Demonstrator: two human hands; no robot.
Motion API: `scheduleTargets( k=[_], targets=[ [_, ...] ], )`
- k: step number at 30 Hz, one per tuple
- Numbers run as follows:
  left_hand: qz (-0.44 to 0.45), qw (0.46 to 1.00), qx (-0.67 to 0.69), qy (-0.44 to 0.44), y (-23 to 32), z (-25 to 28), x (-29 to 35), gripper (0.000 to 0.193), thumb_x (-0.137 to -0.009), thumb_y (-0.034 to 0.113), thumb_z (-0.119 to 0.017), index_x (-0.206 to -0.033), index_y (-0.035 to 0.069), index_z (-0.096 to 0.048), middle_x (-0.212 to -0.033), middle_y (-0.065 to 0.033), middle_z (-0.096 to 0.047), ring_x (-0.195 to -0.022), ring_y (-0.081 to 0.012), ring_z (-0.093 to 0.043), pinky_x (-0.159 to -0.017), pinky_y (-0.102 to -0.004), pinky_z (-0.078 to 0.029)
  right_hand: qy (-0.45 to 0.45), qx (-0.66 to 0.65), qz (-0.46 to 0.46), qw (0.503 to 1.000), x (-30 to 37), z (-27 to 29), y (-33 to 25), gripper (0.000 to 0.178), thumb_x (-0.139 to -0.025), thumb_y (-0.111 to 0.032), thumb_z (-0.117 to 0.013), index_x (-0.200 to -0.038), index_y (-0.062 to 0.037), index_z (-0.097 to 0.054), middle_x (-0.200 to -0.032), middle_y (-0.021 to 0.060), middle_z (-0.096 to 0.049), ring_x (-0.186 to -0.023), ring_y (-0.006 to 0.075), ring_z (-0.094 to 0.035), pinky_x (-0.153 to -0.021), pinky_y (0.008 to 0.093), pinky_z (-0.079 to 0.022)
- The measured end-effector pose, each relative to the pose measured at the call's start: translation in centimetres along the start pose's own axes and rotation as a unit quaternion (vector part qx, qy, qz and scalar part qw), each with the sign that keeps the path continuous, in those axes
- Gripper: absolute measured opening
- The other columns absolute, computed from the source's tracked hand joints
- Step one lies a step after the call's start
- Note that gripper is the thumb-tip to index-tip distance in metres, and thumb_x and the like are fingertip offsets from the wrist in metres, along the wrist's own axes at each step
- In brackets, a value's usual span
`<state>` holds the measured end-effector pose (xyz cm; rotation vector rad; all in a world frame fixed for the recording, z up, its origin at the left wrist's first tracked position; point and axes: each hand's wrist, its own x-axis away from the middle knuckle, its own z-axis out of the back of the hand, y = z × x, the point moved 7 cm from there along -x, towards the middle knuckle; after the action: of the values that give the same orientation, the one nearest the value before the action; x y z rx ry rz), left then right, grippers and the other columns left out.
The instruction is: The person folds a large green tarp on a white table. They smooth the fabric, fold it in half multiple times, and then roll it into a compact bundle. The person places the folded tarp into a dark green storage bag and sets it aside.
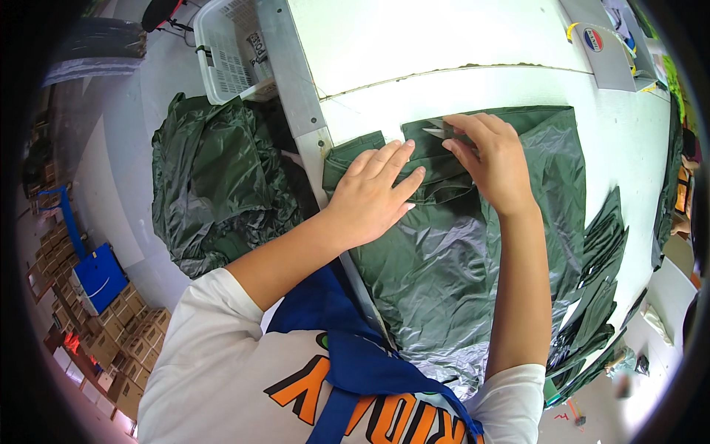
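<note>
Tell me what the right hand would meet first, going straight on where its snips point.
Likely the dark green fabric at the tips of the snips; how high the right hand holds them is unclear. Fingertips of the left hand lie close beside that line.

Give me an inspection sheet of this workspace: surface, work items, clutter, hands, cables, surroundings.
Surface: white table, crossed by a dark, uneven seam.
Work items: wrinkled dark green fabric spread at the near side; small metal snips above it.
Clutter: more green pieces to the right; grey box at the far right.
Hands: left hand flat on the fabric; right hand holding the snips.
Cables: nothing seen.
Surroundings: bundled green fabric and white basket left of the table; cardboard boxes stacked beyond.
</note>
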<state>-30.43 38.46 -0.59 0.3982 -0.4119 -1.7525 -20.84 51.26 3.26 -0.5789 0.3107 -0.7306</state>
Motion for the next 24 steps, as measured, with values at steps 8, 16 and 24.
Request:
scheduleTargets(
  k=[8,16,24],
  targets=[
    [-0.008,1.0,-0.002,0.014,-0.4,-0.3,0.3,0.049,-0.075,0.025,-0.071,-0.122,0.014,-0.059,-0.141,-0.0129,-0.042,-0.128,-0.0284,-0.041,-0.1,-0.0428,-0.036,-0.009,-0.03,0.06,0.998,-0.3,-2.9,0.9,0.02,-0.073,-0.011,-0.074,-0.093,-0.0087,-0.071,-0.085,0.0034,-0.064,-0.081,0.0246,-0.057,-0.073,0.0366,-0.047],
    [-0.001,0.996,0.09,0.019,-1.0,1.9,-0.6,0.019,-0.078,0.018,-0.069,-0.091,0.01,-0.058,-0.132,-0.0152,-0.05,-0.119,-0.0339,-0.048,-0.096,-0.0434,-0.039,0.161,-0.145,-0.07,0.974,1.5,0.8,1.8,0.018,-0.079,-0.009,-0.072,-0.096,-0.0049,-0.07,-0.09,0.0085,-0.062,-0.081,0.0208,-0.058,-0.074,0.0296,-0.047],
    [0.022,0.994,-0.022,0.102,-0.5,6.1,-5.4,0.057,-0.084,0.021,-0.066,-0.134,0.004,-0.043,-0.134,-0.0192,-0.046,-0.123,-0.039,-0.043,-0.104,-0.0465,-0.033,0.356,-0.06,-0.39,0.847,29.1,7.1,5.3,0.021,-0.087,-0.012,-0.067,-0.106,-0.0026,-0.062,-0.088,0.001,-0.053,-0.08,0.0079,-0.047,-0.071,0.0212,-0.041]
  ],
)
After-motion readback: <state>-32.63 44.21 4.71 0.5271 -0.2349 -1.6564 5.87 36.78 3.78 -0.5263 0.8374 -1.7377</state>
